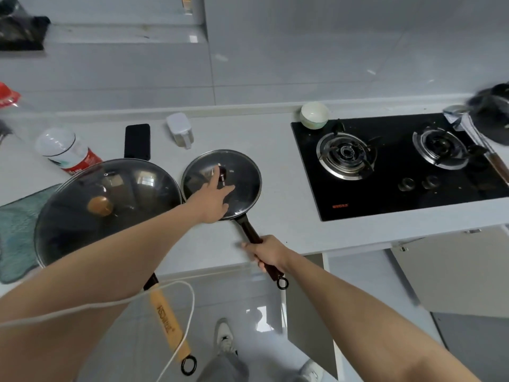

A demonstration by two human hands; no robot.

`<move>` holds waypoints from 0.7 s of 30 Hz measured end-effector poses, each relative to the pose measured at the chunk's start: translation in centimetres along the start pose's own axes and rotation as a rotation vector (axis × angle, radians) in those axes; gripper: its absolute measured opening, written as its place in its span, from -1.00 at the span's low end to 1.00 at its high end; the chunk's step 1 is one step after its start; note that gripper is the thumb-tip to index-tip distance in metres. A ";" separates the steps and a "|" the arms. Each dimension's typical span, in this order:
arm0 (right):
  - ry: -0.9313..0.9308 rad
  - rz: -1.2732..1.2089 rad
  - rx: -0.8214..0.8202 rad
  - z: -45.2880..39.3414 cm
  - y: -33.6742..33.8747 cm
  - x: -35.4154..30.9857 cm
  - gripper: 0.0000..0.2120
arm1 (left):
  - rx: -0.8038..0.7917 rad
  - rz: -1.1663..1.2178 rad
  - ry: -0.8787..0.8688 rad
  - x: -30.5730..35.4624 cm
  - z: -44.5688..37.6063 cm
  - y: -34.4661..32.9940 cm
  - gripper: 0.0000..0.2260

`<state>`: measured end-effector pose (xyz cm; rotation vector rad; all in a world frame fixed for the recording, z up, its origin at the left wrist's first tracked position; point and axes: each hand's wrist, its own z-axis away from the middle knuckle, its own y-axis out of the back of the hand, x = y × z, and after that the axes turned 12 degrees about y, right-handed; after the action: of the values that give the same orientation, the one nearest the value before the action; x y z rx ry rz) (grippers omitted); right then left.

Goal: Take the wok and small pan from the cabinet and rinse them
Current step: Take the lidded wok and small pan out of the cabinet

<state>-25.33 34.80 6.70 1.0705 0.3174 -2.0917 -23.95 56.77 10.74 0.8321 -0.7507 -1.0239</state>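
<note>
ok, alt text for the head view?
The right hand grips the small black pan's dark handle while the open left hand reaches over its glass lid. The large lidded wok sits beside it on the white counter.

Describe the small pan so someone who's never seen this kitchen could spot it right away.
Find the black gas hob on the white counter. Just left of it sits the small pan, beside the bigger wok. It has the smaller glass lid, a dark knob and an all-dark handle; the wok's are tan.
</note>
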 end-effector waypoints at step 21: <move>0.055 0.262 0.325 7.2 10.5 11.3 -0.73 | 0.063 -0.178 -0.188 15.8 6.1 -4.6 -0.55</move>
<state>-26.16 18.07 3.58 1.2844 -0.1382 -1.9183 -25.71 39.33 12.00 0.8766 -0.8840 -1.2553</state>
